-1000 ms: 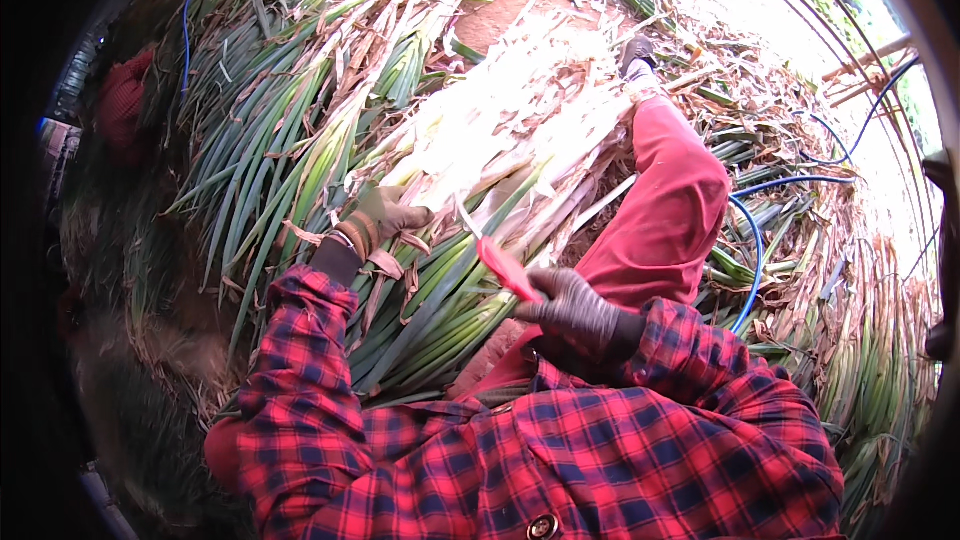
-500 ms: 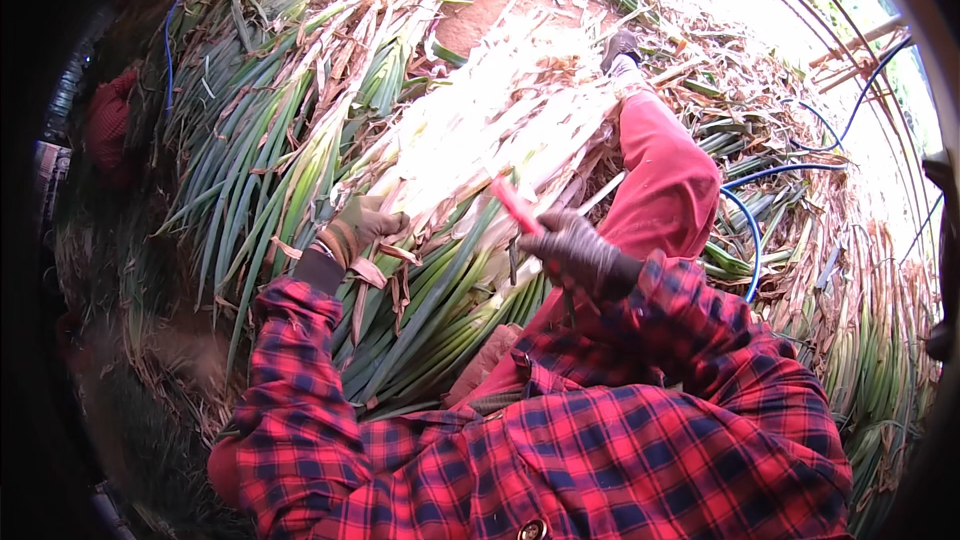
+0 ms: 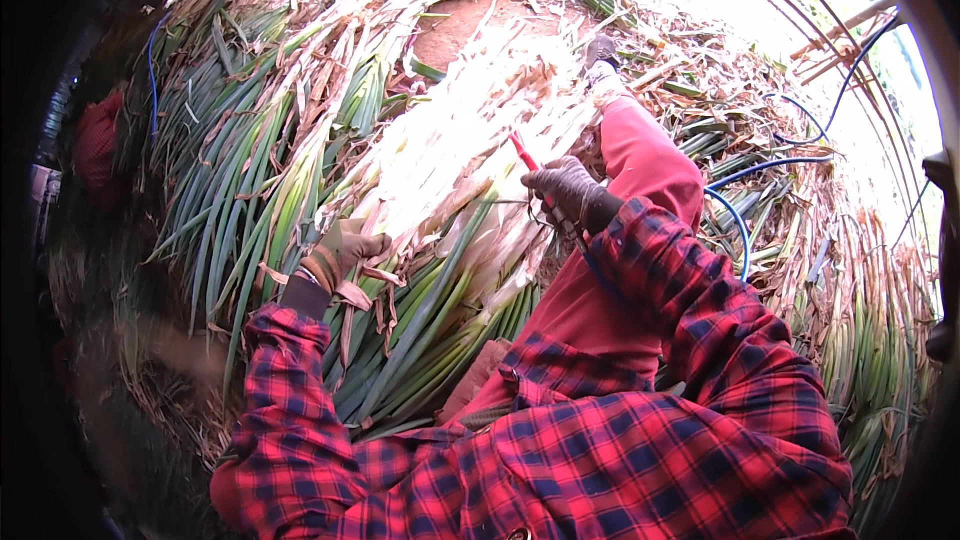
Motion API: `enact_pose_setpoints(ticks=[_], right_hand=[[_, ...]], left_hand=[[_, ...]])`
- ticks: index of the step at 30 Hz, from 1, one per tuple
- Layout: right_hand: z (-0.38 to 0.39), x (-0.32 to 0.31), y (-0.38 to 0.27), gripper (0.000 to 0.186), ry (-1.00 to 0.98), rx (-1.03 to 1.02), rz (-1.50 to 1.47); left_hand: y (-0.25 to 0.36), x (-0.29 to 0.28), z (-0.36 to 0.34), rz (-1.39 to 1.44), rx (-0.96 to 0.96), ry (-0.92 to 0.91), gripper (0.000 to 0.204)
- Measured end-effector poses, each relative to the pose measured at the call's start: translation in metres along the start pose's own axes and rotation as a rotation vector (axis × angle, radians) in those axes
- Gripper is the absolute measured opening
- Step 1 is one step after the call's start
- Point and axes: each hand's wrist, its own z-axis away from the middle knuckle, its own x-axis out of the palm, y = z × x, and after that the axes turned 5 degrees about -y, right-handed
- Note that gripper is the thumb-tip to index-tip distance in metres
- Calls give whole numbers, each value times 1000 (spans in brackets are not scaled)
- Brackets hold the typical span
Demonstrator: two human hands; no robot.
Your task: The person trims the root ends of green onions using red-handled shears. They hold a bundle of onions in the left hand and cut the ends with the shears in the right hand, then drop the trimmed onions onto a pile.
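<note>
A thick bundle of long green onions [image 3: 430, 315] lies in front of me, its green leaves toward my body and its pale stalks pointing away, bleached by glare. At the bundle's left side, my left hand [image 3: 343, 252], in a glove, is closed on some leaves; its fingertips are partly lost among them. Over the right side of the stalks, my gloved right hand [image 3: 568, 188] grips a slim red tool [image 3: 523, 152] that looks like an air blow gun. Its tip points up and left, apart from the stalks.
More green onions [image 3: 230, 200] are heaped at the left, with others at the far right. My outstretched leg in red trousers [image 3: 645, 155] borders the bundle. A blue hose [image 3: 738, 220] loops beyond it. Dry husks surround a patch of bare soil [image 3: 460, 30].
My right hand has lifted farther from me with the red tool, whose tip now points more steeply. My left hand stays on the leaves, slightly nearer my body. The view has shifted a little.
</note>
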Motion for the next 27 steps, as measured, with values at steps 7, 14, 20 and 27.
enact_pose_setpoints(ticks=[7, 14, 20, 27], right_hand=[[-46, -28, -10, 25, 122, 139, -157], [-59, -36, 2, 20, 46, 115, -19], [-12, -23, 5, 24, -31, 23, -45], [33, 29, -25, 27, -167, 75, -104]], left_hand=[[-4, 2, -4, -25, 37, -3, 16], [-9, 4, -1, -356, 132, 169, 39], [49, -23, -5, -520, -1, -200, 50], [-13, -158, -83, -779, -208, 797, 72]])
